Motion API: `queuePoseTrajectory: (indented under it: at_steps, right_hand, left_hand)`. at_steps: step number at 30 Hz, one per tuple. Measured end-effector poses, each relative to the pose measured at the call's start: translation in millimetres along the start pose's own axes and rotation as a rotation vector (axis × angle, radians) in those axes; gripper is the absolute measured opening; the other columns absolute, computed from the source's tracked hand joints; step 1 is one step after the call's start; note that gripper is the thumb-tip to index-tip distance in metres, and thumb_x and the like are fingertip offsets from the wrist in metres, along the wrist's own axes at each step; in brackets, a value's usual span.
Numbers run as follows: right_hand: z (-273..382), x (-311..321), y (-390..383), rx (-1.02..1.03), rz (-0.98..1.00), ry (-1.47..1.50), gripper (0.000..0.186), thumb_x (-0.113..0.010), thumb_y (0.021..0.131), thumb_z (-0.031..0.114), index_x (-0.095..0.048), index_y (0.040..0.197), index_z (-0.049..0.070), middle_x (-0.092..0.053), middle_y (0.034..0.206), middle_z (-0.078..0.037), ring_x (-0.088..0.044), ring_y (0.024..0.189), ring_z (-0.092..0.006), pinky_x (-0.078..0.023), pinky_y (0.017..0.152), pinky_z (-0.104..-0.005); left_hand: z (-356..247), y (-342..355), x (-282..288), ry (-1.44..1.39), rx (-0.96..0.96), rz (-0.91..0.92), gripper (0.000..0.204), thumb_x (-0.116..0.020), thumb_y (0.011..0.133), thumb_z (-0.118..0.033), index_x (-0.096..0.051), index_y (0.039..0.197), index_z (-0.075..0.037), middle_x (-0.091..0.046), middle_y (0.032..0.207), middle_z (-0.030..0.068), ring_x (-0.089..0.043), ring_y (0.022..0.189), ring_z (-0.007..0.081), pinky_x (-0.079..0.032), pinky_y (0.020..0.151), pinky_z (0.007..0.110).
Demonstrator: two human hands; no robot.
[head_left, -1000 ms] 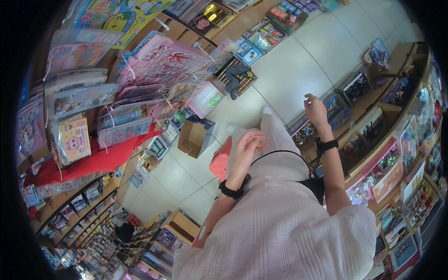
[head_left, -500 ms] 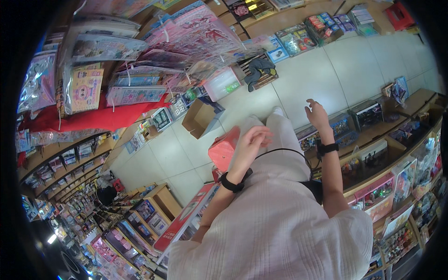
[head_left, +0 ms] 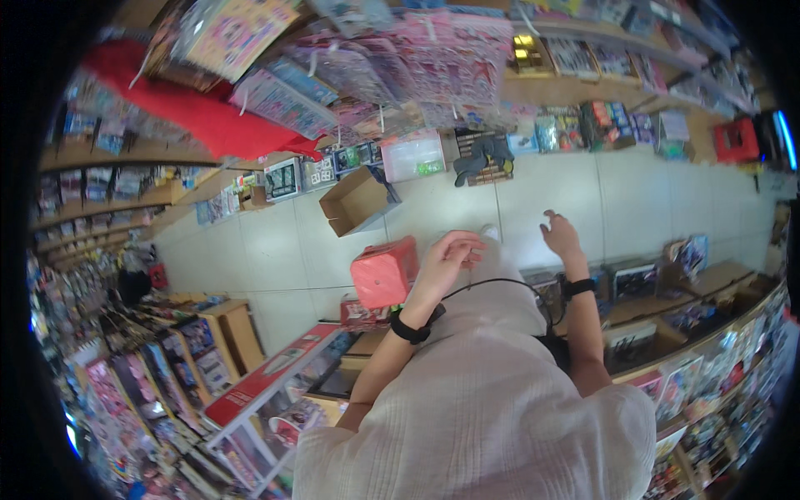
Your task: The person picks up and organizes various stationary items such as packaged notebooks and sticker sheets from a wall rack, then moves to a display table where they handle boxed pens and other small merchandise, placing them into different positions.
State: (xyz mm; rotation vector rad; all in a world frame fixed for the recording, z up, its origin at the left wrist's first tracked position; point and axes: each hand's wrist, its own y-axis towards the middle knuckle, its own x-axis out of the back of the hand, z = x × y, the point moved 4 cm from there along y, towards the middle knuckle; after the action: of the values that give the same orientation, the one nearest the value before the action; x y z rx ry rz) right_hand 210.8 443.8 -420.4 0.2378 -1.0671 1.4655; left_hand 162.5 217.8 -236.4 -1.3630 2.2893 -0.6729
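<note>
My left hand (head_left: 452, 257) hovers in front of my body, its fingers loosely curled and a little apart, with nothing visible in it. Further right, my right hand (head_left: 562, 236) is held out over the pale tiled floor (head_left: 542, 187). Its fingers are spread and it touches nothing. Closest to my left hand is a red stool (head_left: 379, 282) standing on the floor. Each wrist has a black band. A thin black cable (head_left: 500, 282) loops across my front between the arms.
Beyond the stool lies an open cardboard box (head_left: 354, 202). A white plastic bin (head_left: 414, 157) and a dark cloth (head_left: 485, 158) sit along the far shelves. Hanging packets (head_left: 400, 67) and a red cloth (head_left: 192, 108) fill the upper left. Stocked low shelves (head_left: 642, 312) line the right.
The whole view has turned, so the far shelves now run nearly level and more shows at the right. Both hands keep about the same pose before me.
</note>
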Motion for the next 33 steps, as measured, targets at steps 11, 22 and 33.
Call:
queuePoseTrajectory:
  at_steps: [11, 22, 33]
  right_hand:
    - [212, -141, -60, 0.893, 0.304, -0.245, 0.032, -0.057, 0.078, 0.017, -0.054, 0.106, 0.003, -0.058, 0.101, -0.021, -0.056, 0.092, -0.0363, -0.045, 0.079, -0.0425]
    - [180, -174, -143, 1.159, 0.968, -0.682, 0.037, -0.056, 0.079, 0.018, -0.050, 0.112, 0.002, -0.057, 0.101, -0.022, -0.054, 0.096, -0.0363, -0.044, 0.081, -0.0416]
    - [120, -179, -158, 1.534, 1.142, -1.003, 0.036, -0.056, 0.080, 0.020, -0.051, 0.110, 0.002, -0.057, 0.100, -0.023, -0.055, 0.091, -0.0379, -0.045, 0.078, -0.0436]
  left_hand:
    - [68, -187, 141, -0.435, -0.231, -0.671, 0.021, -0.041, 0.088, -0.009, -0.053, 0.104, -0.003, -0.061, 0.098, 0.0082, -0.059, 0.085, 0.0157, -0.047, 0.075, 0.027]
    - [185, -281, -23, -0.919, -0.465, -1.341, 0.020, -0.044, 0.087, -0.013, -0.053, 0.101, -0.003, -0.062, 0.092, 0.0078, -0.060, 0.079, 0.0142, -0.048, 0.070, 0.025]
    - [215, -268, -182, -1.154, -0.347, -1.644, 0.024, -0.045, 0.086, -0.016, -0.053, 0.103, 0.000, -0.060, 0.095, 0.0078, -0.058, 0.082, 0.0134, -0.048, 0.073, 0.026]
